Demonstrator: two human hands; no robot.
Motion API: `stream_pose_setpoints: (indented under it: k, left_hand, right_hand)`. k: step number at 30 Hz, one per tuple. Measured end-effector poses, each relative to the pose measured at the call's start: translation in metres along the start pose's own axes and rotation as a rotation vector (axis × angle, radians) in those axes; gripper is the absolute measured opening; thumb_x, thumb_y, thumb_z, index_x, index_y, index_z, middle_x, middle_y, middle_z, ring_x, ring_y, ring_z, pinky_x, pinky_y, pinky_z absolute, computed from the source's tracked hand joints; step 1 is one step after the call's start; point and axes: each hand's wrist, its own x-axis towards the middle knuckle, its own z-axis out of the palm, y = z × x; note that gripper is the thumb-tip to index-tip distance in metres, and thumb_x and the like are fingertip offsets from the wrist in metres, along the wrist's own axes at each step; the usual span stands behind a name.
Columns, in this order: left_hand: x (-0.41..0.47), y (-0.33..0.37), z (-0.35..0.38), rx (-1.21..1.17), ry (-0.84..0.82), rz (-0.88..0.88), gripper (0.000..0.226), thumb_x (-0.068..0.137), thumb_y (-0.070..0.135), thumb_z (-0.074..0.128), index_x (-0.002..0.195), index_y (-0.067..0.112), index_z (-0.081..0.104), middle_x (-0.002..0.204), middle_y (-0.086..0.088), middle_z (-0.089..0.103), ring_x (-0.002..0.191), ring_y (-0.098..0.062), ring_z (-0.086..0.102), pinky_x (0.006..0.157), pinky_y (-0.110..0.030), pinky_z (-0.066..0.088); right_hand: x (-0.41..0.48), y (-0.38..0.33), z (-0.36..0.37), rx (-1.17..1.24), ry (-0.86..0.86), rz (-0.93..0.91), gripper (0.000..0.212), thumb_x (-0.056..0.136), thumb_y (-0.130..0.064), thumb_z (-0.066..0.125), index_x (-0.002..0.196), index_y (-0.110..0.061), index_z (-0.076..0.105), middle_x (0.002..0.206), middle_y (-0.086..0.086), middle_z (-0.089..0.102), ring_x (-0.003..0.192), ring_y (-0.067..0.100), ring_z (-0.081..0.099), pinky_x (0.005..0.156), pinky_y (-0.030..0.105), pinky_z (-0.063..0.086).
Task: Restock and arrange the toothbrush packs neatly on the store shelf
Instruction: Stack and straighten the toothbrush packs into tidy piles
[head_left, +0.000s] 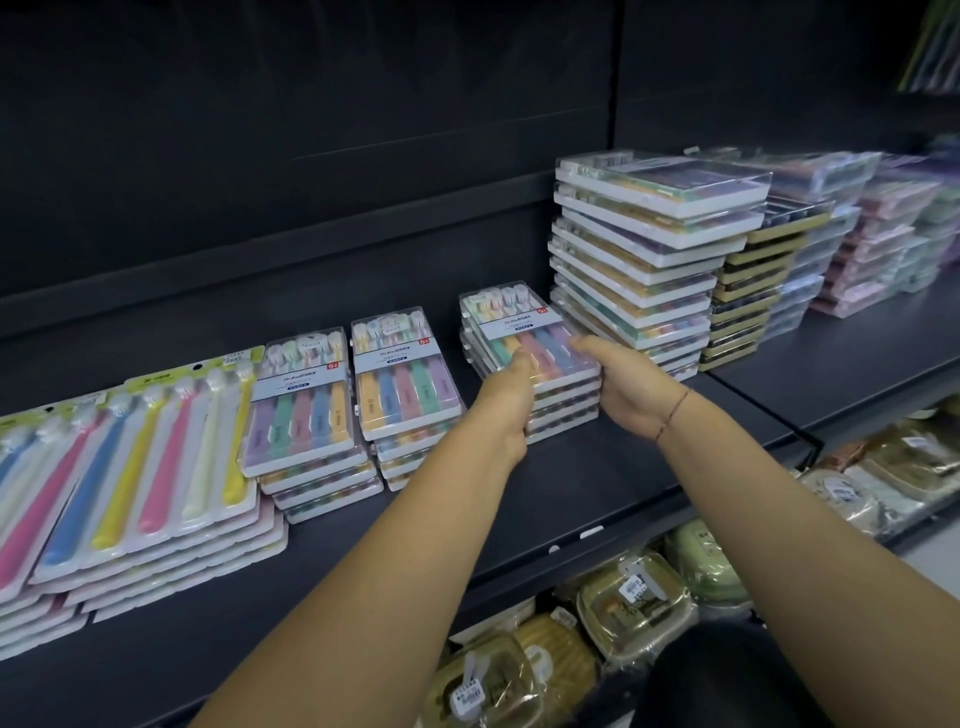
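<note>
Gripping, with the left hand (511, 400) and the right hand (631, 392), a short stack of toothbrush packs (540, 343), pressing a thumb from each side onto the top pack and curling fingers down the stack's near corners. Holding it low over, or perhaps resting it on, the dark shelf (597, 493), not being able to tell which from this angle. Keeping it just left of the tall stack of white-edged packs (644, 270), with its far corner nearly against that tall stack's base.

Risking a knock here: judging the tall stack as uneven, with several packs skewed out of line, so nudging the held packs rightward is probably sending upper ones sliding. Risking shear as well: squeezing slick clear cases only at the near end, likely letting lower packs fan out or slip free.

Leaving a gap to a second short stack (405, 389) farther left of the tall stack, then a third short stack (301, 410), then layered carded toothbrushes (130, 467) farthest left. Showing wrapped goods (634, 592) on the level below the tall stack
</note>
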Motion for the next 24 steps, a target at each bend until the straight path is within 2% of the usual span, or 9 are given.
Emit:
stream_pose_setpoints:
  k: [2,5,11,12,14,16,19,21,24]
  left_hand:
    - [-0.001,0.001,0.0,0.017,0.017,0.005,0.041,0.104,0.039,0.041,0.116,0.007,0.064,0.07,-0.004,0.065,0.048,-0.013,0.06,0.035,-0.018,0.043]
    - [-0.005,0.002,-0.001,0.024,0.025,0.011,0.04,0.104,0.038,0.042,0.12,0.007,0.063,0.078,-0.005,0.067,0.056,-0.015,0.062,0.036,-0.018,0.043]
    - [-0.007,0.002,0.005,0.073,0.056,0.061,0.042,0.102,0.042,0.041,0.128,0.013,0.058,0.108,-0.01,0.07,0.091,-0.026,0.069,0.065,-0.03,0.057]
    - [-0.01,0.005,0.004,0.083,0.059,0.076,0.042,0.102,0.042,0.041,0.128,0.013,0.058,0.109,-0.009,0.069,0.09,-0.024,0.069,0.064,-0.028,0.058]
    - [-0.02,0.014,-0.001,0.108,0.062,0.125,0.04,0.103,0.04,0.039,0.127,0.012,0.056,0.105,-0.006,0.066,0.079,-0.018,0.064,0.045,-0.016,0.049]
    - [-0.031,0.024,-0.008,0.151,0.083,0.178,0.039,0.104,0.041,0.037,0.126,0.013,0.052,0.098,-0.001,0.059,0.072,-0.01,0.055,0.038,-0.017,0.04]
    - [-0.044,0.039,-0.025,0.198,0.099,0.258,0.044,0.103,0.044,0.036,0.131,0.012,0.049,0.109,0.003,0.057,0.083,-0.013,0.053,0.061,-0.024,0.038]
    - [-0.05,0.051,-0.045,0.242,0.137,0.287,0.049,0.101,0.047,0.037,0.134,0.012,0.048,0.121,0.001,0.053,0.097,-0.018,0.05,0.072,-0.028,0.038]
    - [-0.063,0.063,-0.084,0.269,0.2,0.296,0.061,0.085,0.055,0.042,0.125,0.013,0.058,0.122,-0.007,0.063,0.103,-0.026,0.061,0.085,-0.037,0.052]
  right_hand:
    - [0.001,-0.002,0.002,-0.044,0.021,0.004,0.021,0.099,-0.016,0.048,0.107,-0.009,0.067,0.1,0.007,0.069,0.091,0.021,0.064,0.091,0.035,0.05]
    - [-0.001,-0.002,0.003,-0.059,0.041,-0.006,0.021,0.1,-0.016,0.048,0.099,-0.012,0.068,0.095,0.005,0.07,0.086,0.018,0.065,0.084,0.031,0.051]
    - [-0.012,-0.005,0.008,-0.037,0.049,-0.111,0.025,0.099,-0.014,0.045,0.096,-0.014,0.069,0.089,0.003,0.071,0.079,0.014,0.067,0.076,0.028,0.053]
    - [-0.015,-0.007,0.01,-0.03,0.049,-0.119,0.026,0.099,-0.015,0.044,0.096,-0.014,0.07,0.089,0.004,0.072,0.079,0.015,0.067,0.075,0.028,0.053]
    - [-0.019,-0.014,0.017,-0.021,0.056,-0.131,0.027,0.098,-0.017,0.044,0.095,-0.015,0.071,0.088,0.004,0.072,0.08,0.016,0.067,0.072,0.029,0.054]
    - [-0.024,-0.023,0.028,-0.023,0.054,-0.144,0.027,0.097,-0.019,0.044,0.095,-0.014,0.07,0.088,0.005,0.071,0.078,0.017,0.066,0.071,0.031,0.053]
    - [-0.03,-0.039,0.055,0.01,0.03,-0.15,0.023,0.096,-0.02,0.045,0.092,-0.015,0.068,0.087,0.008,0.066,0.075,0.02,0.061,0.072,0.035,0.048]
    - [-0.03,-0.045,0.077,0.062,0.016,-0.158,0.025,0.096,-0.018,0.045,0.085,-0.015,0.067,0.078,0.006,0.065,0.067,0.017,0.061,0.066,0.031,0.048]
    - [-0.028,-0.047,0.121,0.089,-0.017,-0.124,0.025,0.097,-0.016,0.045,0.084,-0.013,0.066,0.071,0.001,0.067,0.062,0.013,0.064,0.062,0.026,0.052]
